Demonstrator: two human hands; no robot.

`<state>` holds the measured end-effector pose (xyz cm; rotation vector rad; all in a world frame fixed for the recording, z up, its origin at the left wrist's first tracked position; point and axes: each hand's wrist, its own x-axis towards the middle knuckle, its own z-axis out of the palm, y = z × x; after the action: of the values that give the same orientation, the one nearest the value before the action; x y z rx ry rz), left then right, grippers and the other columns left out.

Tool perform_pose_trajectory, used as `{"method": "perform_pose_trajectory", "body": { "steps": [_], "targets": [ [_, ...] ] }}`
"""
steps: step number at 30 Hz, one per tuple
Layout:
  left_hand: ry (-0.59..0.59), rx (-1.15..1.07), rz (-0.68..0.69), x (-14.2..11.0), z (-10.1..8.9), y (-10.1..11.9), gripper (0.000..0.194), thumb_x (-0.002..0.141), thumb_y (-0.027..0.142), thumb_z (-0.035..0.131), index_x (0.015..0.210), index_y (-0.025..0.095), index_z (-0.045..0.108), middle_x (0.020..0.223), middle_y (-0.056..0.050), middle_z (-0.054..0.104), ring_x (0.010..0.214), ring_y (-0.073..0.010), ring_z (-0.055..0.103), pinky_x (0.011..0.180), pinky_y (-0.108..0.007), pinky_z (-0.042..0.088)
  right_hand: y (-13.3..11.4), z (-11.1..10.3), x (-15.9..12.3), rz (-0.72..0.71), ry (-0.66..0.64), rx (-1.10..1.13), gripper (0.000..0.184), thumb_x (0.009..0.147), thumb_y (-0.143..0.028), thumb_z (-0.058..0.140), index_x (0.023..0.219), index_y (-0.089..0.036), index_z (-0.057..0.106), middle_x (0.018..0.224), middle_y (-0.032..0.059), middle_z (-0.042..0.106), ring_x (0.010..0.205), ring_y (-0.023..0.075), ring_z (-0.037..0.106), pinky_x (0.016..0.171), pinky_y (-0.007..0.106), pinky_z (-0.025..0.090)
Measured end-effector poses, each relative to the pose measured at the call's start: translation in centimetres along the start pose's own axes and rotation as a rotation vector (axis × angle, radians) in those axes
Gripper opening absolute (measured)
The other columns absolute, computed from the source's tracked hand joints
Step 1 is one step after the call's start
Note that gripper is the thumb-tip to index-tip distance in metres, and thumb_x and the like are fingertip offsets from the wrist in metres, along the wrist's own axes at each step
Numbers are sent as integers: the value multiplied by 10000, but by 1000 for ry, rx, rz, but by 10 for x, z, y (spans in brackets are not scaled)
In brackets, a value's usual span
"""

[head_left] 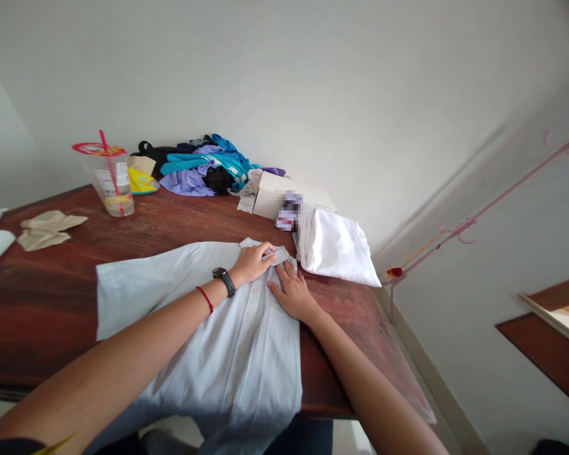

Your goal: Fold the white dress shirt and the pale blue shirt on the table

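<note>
A pale grey button-up shirt [189, 328] lies front side up on the dark wooden table, its collar [279, 255] at the far end and its hem hanging over the near edge. My left hand [255, 260], with a watch and a red cord on its wrist, has its fingers curled on the collar and pinches it. Flat on the shirt's right side, just below the collar, rests my right hand [294, 292], its fingers spread. The shirt's right sleeve area is not visible beyond that hand; the other sleeve [118, 294] spreads to the left.
Folded white cloth [336, 246] and a white box [265, 194] stand behind the shirt. A plastic cup with a straw [116, 189], a yellow packet [142, 181] and crumpled brown paper [50, 229] are at left. Piled clothes [208, 164] lie by the wall; a pink rack [455, 232] is at right.
</note>
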<state>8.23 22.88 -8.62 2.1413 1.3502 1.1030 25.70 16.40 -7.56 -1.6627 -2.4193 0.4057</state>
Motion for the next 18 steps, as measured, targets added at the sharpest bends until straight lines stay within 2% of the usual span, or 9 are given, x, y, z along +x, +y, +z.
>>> {"method": "perform_pose_trajectory", "body": {
  "steps": [6, 10, 18],
  "targets": [
    [-27, -21, 17, 0, 0, -3, 227, 934, 393, 650, 1112, 252, 652, 1144, -31, 771, 1081, -234, 728, 904, -332, 556, 2, 2, 1, 18, -5, 25, 706, 1047, -465, 410, 1641, -136, 218, 1716, 197, 149, 1600, 310, 95, 1255, 551, 149],
    [-45, -25, 31, 0, -1, -3, 289, 918, 431, 677, 1146, 256, 649, 1195, -31, 761, 1113, -249, 721, 930, -344, 553, 3, 3, 1, 25, 7, 25, 709, 1040, -479, 418, 1631, -129, 238, 1714, 195, 150, 1601, 314, 81, 1255, 541, 161],
    [-69, -24, 51, -1, -4, -2, 468, 843, 461, 780, 1230, 249, 622, 1210, -48, 758, 1126, -275, 719, 955, -371, 536, 4, 2, 1, -9, 137, 47, 518, 1016, -396, 484, 1460, -131, 511, 1583, 192, 386, 1497, 295, 350, 1232, 437, 290]
  ]
}}
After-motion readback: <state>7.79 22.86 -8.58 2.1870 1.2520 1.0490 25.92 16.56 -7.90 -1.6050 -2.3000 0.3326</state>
